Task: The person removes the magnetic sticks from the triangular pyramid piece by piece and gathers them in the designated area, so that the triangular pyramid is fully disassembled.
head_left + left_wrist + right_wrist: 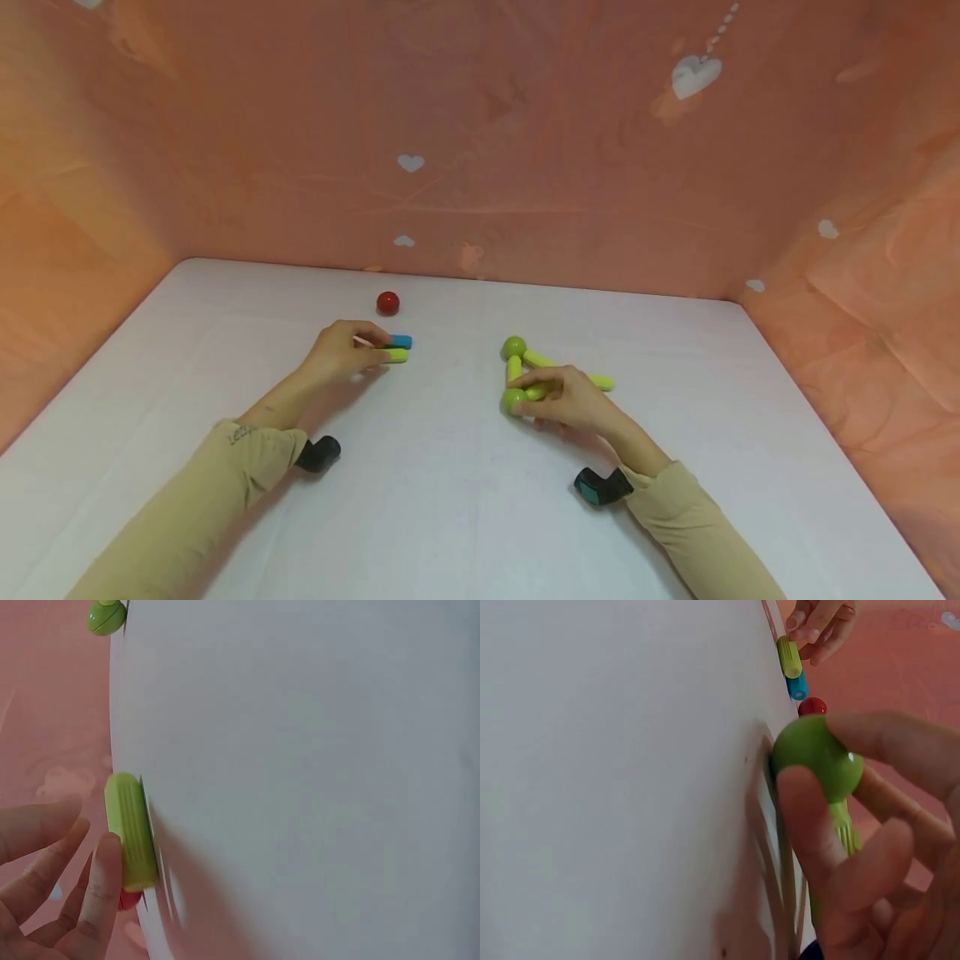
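My left hand (372,350) lies on the white table (450,500), its fingertips (103,859) touching the side of a short green stick (397,356); the thumb stays apart from that stick. A blue stick (402,341) lies just behind the green one. A red ball (387,303) sits farther back. My right hand (534,395) pinches a green ball (816,756) between thumb and fingers. This ball (513,402) joins green sticks (513,368) that lead to a second green ball (513,346). Another green stick (573,372) runs off to the right.
Orange cloth walls (480,167) with white hearts close in the table at the back and both sides. A black wrist camera (318,454) sits under the left sleeve and another (600,486) under the right. Bare tabletop stretches toward the front.
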A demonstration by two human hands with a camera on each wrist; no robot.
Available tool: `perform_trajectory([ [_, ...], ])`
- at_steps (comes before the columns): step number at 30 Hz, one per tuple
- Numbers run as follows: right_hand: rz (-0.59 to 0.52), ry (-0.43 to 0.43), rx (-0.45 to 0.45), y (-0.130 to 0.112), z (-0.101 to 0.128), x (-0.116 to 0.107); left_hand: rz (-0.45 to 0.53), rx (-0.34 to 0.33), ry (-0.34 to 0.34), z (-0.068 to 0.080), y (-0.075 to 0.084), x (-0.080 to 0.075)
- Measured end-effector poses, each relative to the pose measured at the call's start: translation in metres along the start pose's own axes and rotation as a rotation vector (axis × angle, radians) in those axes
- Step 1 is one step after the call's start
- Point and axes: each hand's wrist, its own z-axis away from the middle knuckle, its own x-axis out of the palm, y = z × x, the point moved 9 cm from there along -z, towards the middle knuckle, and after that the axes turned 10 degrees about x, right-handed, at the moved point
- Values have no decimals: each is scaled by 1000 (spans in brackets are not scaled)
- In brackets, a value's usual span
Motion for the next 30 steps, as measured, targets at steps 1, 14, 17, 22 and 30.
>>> perform_trajectory([
  [1,1,-11,-4,0,1,1,5,5,-2,-1,1,2],
  [14,6,-110,-98,-1,6,6,35,111,-32,-18,22,33],
  [17,13,-124,-128,-4,6,7,36,94,-43,-22,26,43],
  [22,24,-151,-158,-8,7,12,49,61,-71,-26,30,59],
  [30,45,-163,-219,-15,9,13,64,56,-134,-33,39,83],
])
